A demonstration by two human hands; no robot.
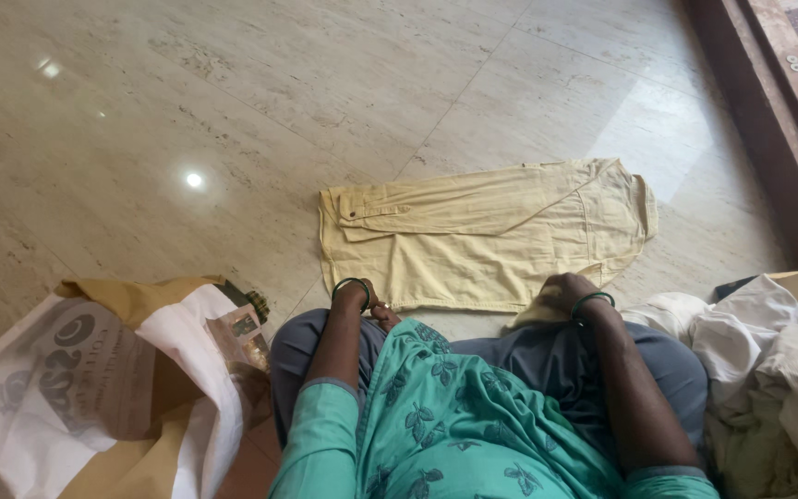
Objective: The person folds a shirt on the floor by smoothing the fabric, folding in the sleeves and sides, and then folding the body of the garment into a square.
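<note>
Left hand (362,298) sits at the near-left corner of the yellow shirt (482,236), wrist bent, fingers curled down over the hem edge — can't tell from here whether they pinch the cloth or just press it. Green bangle (351,285) on that wrist.

Right hand (565,294) is at the near-right part of the hem, fingers closed around a bunched fold of yellow fabric — a clamped grip, knuckles up. Second green bangle (593,300) on that wrist.

Shirt lies flat on the marble floor (233,111), folded into a long rectangle. Long axis runs left-right across the view, slightly tilted: right end sits farther from the person than the left. Collar end points right, toward the wooden door frame (759,102); a buttoned cuff and folded sleeve lie across the top left part. Near long edge touches both hands, just ahead of the person's knees.

Around it: white-and-tan shopping bag (94,388) lying open on the floor at the person's left, well apart from the shirt. Pile of white clothes (768,370) at the person's right, just beside the right forearm. Person sits cross-legged, teal printed top, grey trousers.
</note>
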